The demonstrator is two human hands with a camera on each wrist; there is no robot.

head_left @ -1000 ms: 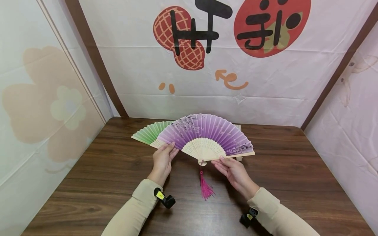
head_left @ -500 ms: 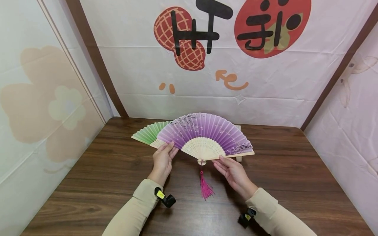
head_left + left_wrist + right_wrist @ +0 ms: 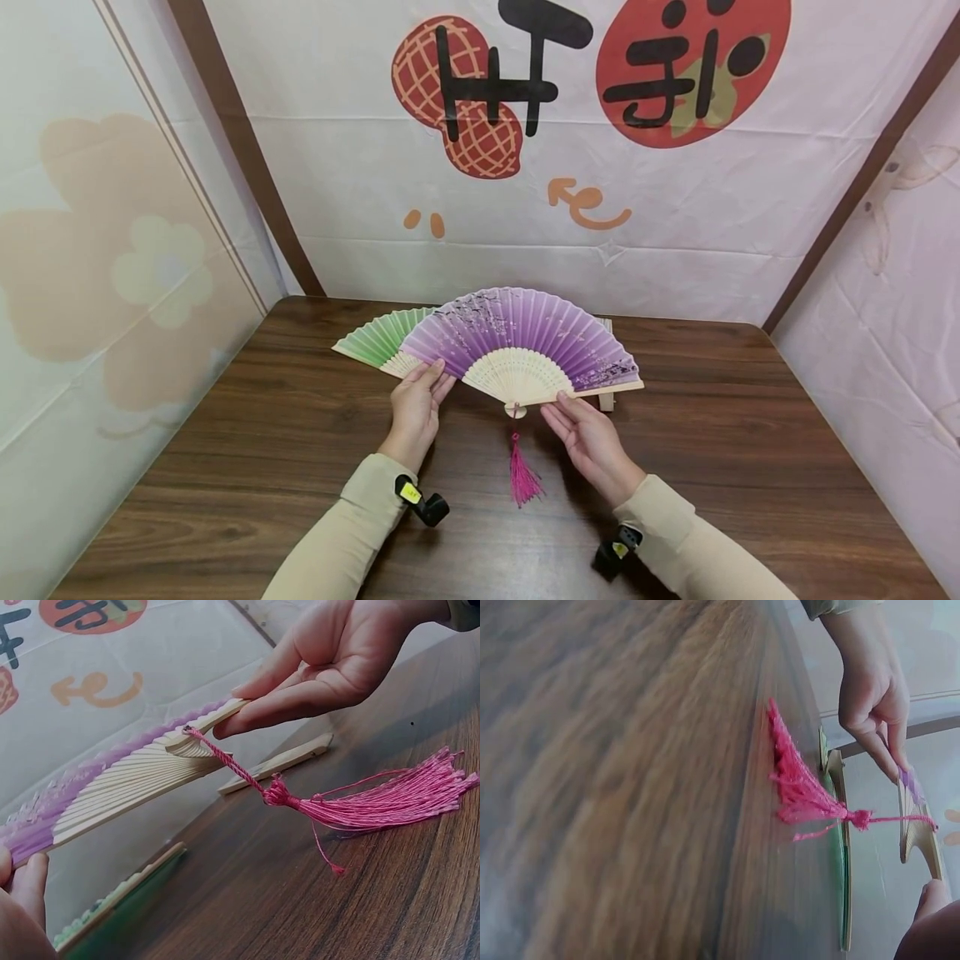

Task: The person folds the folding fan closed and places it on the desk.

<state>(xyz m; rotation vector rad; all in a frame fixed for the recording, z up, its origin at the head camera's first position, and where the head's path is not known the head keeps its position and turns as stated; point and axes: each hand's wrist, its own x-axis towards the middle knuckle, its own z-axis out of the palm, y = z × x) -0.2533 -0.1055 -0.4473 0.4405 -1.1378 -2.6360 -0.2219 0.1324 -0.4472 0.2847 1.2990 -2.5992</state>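
Observation:
A spread purple folding fan point(image 3: 525, 333) with pale ribs and a blossom print is held up between both hands. My left hand point(image 3: 415, 412) pinches its left outer edge between thumb and fingers. At the right guard stick, near the pivot, my right hand point(image 3: 596, 437) pinches with thumb above and fingers beneath. From the pivot a pink tassel point(image 3: 375, 795) hangs on a twisted cord. Behind the purple fan, an opened green folding fan point(image 3: 382, 335) lies on the table, partly hidden by it. In the right wrist view both hands grip opposite sides of the purple fan.
Behind the purple fan's right side, a folded fan point(image 3: 606, 402) with pale sticks lies mostly hidden on the wooden table point(image 3: 300, 467). A printed white cloth wall point(image 3: 337, 167) rises at the table's back edge, with more cloth on both sides.
Both hands keep their pinch on the purple folding fan, which stays spread and nearly still. My right forearm has shifted slightly left.

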